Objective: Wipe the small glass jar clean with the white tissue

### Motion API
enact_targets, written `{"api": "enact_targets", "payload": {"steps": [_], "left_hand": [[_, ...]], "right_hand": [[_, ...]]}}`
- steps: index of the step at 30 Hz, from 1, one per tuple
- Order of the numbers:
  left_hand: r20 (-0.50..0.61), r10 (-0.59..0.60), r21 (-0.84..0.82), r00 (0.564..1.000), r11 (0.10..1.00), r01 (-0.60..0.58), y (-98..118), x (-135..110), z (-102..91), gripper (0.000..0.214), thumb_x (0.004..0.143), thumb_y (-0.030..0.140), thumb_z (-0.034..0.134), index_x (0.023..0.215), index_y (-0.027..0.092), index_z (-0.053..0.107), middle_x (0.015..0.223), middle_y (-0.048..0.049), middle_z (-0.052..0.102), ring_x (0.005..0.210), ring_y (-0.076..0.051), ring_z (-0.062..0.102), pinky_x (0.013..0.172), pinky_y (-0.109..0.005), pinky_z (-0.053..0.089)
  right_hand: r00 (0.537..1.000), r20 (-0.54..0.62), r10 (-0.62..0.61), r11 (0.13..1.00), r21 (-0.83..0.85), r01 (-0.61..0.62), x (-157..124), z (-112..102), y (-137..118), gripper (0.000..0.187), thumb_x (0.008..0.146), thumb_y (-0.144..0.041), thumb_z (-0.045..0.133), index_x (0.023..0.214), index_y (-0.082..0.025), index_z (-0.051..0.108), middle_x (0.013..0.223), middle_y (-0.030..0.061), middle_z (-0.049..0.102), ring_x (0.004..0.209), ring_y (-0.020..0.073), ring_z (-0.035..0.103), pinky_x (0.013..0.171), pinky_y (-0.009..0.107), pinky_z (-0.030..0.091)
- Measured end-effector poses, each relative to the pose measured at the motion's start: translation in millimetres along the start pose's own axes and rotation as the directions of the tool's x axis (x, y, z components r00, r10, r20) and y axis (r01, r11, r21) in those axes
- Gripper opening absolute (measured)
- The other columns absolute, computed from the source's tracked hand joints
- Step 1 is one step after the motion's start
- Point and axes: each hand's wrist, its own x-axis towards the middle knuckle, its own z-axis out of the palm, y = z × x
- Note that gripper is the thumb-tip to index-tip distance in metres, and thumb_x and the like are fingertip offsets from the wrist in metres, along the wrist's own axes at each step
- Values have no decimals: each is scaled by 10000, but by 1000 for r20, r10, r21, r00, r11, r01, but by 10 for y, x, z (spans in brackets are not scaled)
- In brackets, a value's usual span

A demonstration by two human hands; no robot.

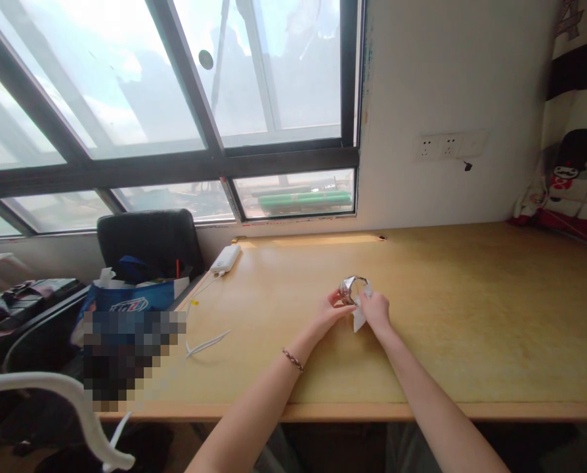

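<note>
The shiny metal loop [347, 290] sits just right of the centre of the frame, held over the worktop [480, 328]. The left hand [331, 313] is curled about its left side, thumb and fingers partly closed on it; the right hand [376, 309] pinches a white tissue [359, 320] at the loop's right side, though whether those fingers also grip the metal cannot be told. If this is wiping, as it appears, a steady left hold and light, short strokes with a flat fold of tissue would serve best, turning the loop little by little; a loose corner could snag in any gaps. The yellowish worktop has a soft sheen; a white power bank [225, 259] and cable [208, 344] lie at its left edge. Beyond, dark-framed windows [215, 154] fill the upper left, wall sockets [438, 146] the upper right, and a blue bag [130, 299] stands at left.
</note>
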Motion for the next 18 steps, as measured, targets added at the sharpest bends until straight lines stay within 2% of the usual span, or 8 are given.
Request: {"api": "enact_targets", "payload": {"steps": [3, 7, 11, 18], "left_hand": [[-39, -4, -43, 999, 999, 2, -30, 13, 4, 485, 535, 275, 714, 979, 138, 572, 982, -81, 600, 894, -183, 541, 793, -289, 412], [-108, -70, -120, 992, 991, 57, -89, 35, -55, 419, 572, 310, 674, 924, 96, 597, 875, -101, 632, 781, -178, 578, 736, -296, 432], [-130, -111, -142, 985, 985, 93, -115, 30, -104, 367, 620, 338, 600, 887, 87, 611, 726, -74, 639, 653, -147, 579, 637, -267, 440], [-170, -114, 26, 979, 992, 120, -120, 30, -172, 308, 659, 363, 477, 633, 91, 618, 465, -27, 553, 430, -105, 493, 465, -221, 368]], "right_hand": [[994, 110, -7, 995, 99, -4, -25, 33, -1, 291, 691, -346, 482, 694, -109, 650, 681, 127, 658, 619, 188, 596, 480, 215, 356], [989, 141, -33, 992, 128, 15, -44, 47, -28, 299, 668, -379, 511, 682, -109, 639, 660, 103, 654, 615, 181, 589, 472, 207, 349], [978, 113, -174, 983, 77, 166, -53, 26, -51, 287, 728, -335, 442, 702, -132, 644, 665, 74, 654, 625, 165, 578, 514, 208, 354], [914, 55, -401, 915, 66, 398, -161, -34, -81, 280, 767, -284, 386, 737, -158, 634, 648, 56, 635, 588, 150, 551, 541, 216, 347]]}}
